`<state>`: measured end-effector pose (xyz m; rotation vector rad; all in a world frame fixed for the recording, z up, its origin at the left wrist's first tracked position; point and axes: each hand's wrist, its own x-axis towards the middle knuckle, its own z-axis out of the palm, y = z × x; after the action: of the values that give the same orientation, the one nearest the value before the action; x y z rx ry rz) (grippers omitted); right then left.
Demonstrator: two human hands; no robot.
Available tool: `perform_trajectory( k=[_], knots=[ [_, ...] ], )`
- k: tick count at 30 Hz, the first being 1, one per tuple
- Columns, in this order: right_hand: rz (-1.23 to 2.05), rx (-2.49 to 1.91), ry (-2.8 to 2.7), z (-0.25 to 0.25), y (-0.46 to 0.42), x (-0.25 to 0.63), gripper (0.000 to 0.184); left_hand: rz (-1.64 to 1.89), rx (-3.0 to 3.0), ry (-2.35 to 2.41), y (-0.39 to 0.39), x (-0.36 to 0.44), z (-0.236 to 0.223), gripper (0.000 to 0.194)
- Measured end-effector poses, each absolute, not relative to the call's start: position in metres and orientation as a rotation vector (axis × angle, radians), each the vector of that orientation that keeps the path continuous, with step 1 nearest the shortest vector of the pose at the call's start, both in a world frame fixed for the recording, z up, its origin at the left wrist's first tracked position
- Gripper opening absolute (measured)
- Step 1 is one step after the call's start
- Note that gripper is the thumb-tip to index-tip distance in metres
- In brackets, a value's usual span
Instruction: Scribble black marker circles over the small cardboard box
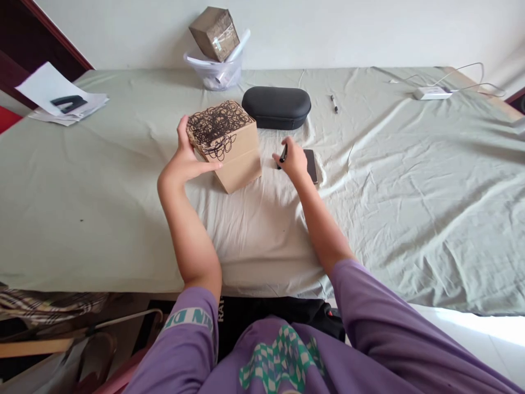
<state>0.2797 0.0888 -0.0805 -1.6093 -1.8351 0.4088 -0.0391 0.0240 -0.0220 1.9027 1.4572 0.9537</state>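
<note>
My left hand [182,158] grips the cardboard box [240,158] at its left side, thumb on the near face and fingers round the far left edge. Dense black looping scribbles cover the box's top and run a little down the near face. The box looks slightly tilted on the cloth. Right of it, my right hand [295,162] is closed around a black marker [283,154], apart from the box. A flat dark phone-like object [310,166] lies beside that hand, partly hidden by it.
A black oval hard case [276,106] sits behind the box. Further off stand a clear plastic tub [217,74] holding a taped carton [215,35], a small pen [334,104], a white power strip [432,93] with cables, and papers [45,90] under a black stapler-like object [69,103].
</note>
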Motion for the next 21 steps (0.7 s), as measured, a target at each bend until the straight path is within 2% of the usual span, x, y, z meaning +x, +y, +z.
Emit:
perform_trajectory(
  k=[3,6,7,9,12,14,18,21],
  knots=[
    [0.462,-1.913,-1.923,-0.104,0.092,0.274,0.038,0.976,1.796,1.490,0.014,-0.036,-0.013,0.157],
    [0.464,-1.737,-1.937,-0.102,0.094,0.273,0.035,0.954,1.770,1.614,0.007,-0.035,-0.004,0.152],
    [0.453,-1.598,-1.912,-0.095,0.094,0.273,0.033,1.032,1.794,1.673,0.006,-0.033,0.000,0.142],
    [0.415,-1.256,-1.835,-0.075,0.090,0.273,0.025,1.401,1.897,1.738,0.005,-0.026,0.006,0.111],
    [0.356,-0.844,-1.766,-0.037,0.069,0.266,0.018,1.988,1.994,1.512,0.001,0.000,0.017,0.063],
    [0.338,-0.682,-1.784,-0.015,0.047,0.258,0.014,1.940,2.028,1.343,-0.007,0.024,0.024,0.046],
    [0.342,-0.523,-1.847,0.010,0.011,0.247,0.018,1.769,2.113,1.230,-0.021,0.060,0.035,0.027],
    [0.410,-0.432,-1.670,0.014,0.001,0.246,0.023,1.897,2.029,1.074,-0.017,0.064,0.035,0.041]
  ],
)
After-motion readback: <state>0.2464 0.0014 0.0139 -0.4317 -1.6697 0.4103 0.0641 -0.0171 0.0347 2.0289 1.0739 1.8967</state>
